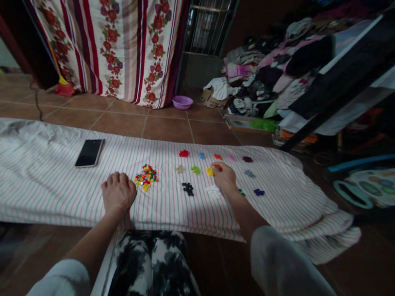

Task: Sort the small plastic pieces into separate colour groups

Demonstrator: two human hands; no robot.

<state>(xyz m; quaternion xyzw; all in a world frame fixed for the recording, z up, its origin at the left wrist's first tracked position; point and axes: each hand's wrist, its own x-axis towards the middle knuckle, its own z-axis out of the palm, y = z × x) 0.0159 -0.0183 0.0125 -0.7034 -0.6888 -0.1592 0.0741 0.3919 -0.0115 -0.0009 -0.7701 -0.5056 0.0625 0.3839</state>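
Note:
My left hand (118, 192) rests palm down on the striped cloth (169, 206), fingers lying forward, with nothing seen in it. Just right of it is a mixed pile of small colourful bead-like pieces (146, 176). My right hand (224, 177) is closed in a pinch at a small yellow pile (210, 171); its fingertips partly hide what they grip. Around it lie single-colour piles: red (183, 154), light blue (202, 155), orange (217, 156), lime green (195, 170), black (187, 189) and white (213, 192). My right wrist partly covers a dark green pile (241, 192).
Further piles are beige (180, 169), pink (231, 158), maroon (247, 159), grey (249, 173) and purple (259, 191). A phone (90, 153) lies at the left. Beyond are a floral curtain (112, 42), a purple basin (182, 102) and heaped clothes (267, 69).

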